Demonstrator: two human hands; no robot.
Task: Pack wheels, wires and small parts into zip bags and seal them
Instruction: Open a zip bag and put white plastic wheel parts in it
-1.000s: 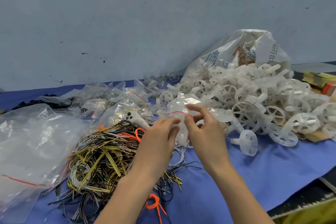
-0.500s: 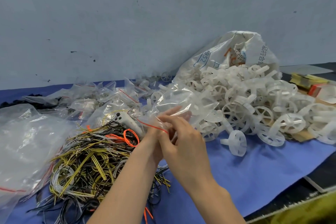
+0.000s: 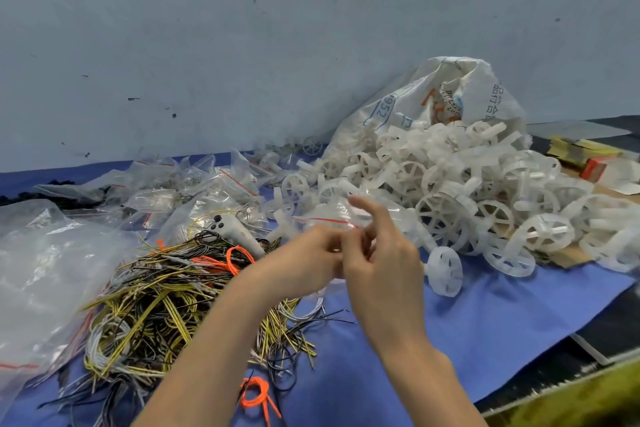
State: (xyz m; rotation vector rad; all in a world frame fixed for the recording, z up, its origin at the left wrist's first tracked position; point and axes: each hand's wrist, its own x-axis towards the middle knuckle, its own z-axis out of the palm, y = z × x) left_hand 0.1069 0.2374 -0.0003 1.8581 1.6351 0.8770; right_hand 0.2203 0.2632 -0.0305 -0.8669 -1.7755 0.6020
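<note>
head view, largest first: the blue counter (image 3: 485, 322) carries everything. taking the heap of white wheels (image 3: 467, 204) as the landmark, a printed white sack (image 3: 450, 104) slumps behind it against the wall, a big clear bag (image 3: 41, 270) lies far to its left, and a tangle of yellow, black and white wires (image 3: 166, 298) lies to its left and nearer the person, with a scatter of small filled bags (image 3: 194, 191) beyond the tangle.

just in front of the wheel heap's left edge, a small zip bag (image 3: 329, 215) is held above the counter. its red seal strip runs roughly level, left to right, so the long axis lies crosswise to the person and the mouth faces up and slightly away.

the left hand (image 3: 304, 256) pinches the bag below the strip; the right hand (image 3: 377, 253) pinches at the strip's right end, forefinger lifted. each grip is pressed onto the plastic. the bag sits just beyond both grips, the right hand nearer the seal, so closing likely means sliding along that crosswise strip.
</note>
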